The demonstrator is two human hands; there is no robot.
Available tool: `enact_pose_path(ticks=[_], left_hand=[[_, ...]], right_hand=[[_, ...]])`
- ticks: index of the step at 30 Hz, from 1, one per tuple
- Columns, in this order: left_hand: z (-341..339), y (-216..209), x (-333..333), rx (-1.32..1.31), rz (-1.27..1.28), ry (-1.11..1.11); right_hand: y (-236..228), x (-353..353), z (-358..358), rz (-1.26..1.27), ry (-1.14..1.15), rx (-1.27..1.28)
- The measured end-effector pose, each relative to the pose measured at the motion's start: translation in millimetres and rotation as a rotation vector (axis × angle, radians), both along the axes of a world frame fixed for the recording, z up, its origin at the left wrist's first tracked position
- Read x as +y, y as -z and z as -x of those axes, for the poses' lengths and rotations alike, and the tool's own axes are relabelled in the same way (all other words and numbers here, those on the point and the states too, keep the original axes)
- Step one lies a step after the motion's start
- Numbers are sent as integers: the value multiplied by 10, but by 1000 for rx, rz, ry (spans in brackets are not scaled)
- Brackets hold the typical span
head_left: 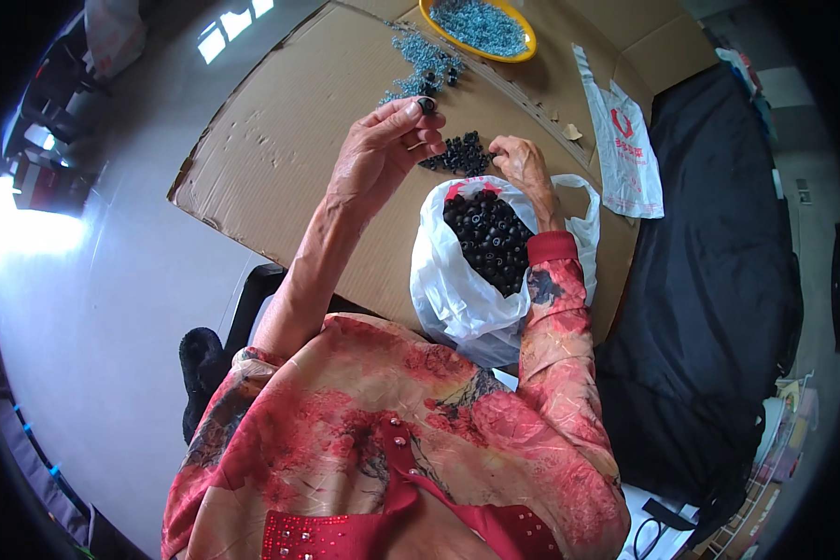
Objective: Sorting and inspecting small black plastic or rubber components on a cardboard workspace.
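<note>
Raised over the cardboard, my left hand (373,154) pinches a round black cap-like piece (427,106) between thumb and forefinger. My right hand (525,166) is at the right edge of a pile of small black parts (459,155), its fingertips drawn together; what they hold, if anything, is too small to make out. Just below that hand stands a white plastic bag (431,266), open at the top and full of round black pieces (487,238) like the one in my left hand. Beyond the left hand lies a loose heap of tiny clear-blue parts (418,63), with a few black pieces at its edge.
A yellow bowl (530,39) of clear-blue parts sits at the far side of the cardboard sheet (280,121). A flattened white bag (630,159) lies to the right, with a torn cardboard scrap (571,132) beside it. Black cloth (709,271) covers the area farther right.
</note>
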State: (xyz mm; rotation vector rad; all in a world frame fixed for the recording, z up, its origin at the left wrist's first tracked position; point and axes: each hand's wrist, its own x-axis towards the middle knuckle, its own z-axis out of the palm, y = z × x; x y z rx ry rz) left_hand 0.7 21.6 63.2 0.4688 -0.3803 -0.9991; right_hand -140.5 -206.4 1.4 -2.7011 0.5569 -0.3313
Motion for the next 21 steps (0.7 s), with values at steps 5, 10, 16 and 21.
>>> enact_pose_path(ticks=[5,10,16,21], left_hand=[[60,-12,66,20,20,2],[109,35,114,40,11,44],[288,-73,130,142,56,129],[378,-247,227,214,151,217]], right_hand=[[-65,27,-1,103,-3,24],[-402,255,-5,-273,56,-187],[-1123,957,-64,-722,-55,-513],[-1331,1235,-102,-659,-233,-606]])
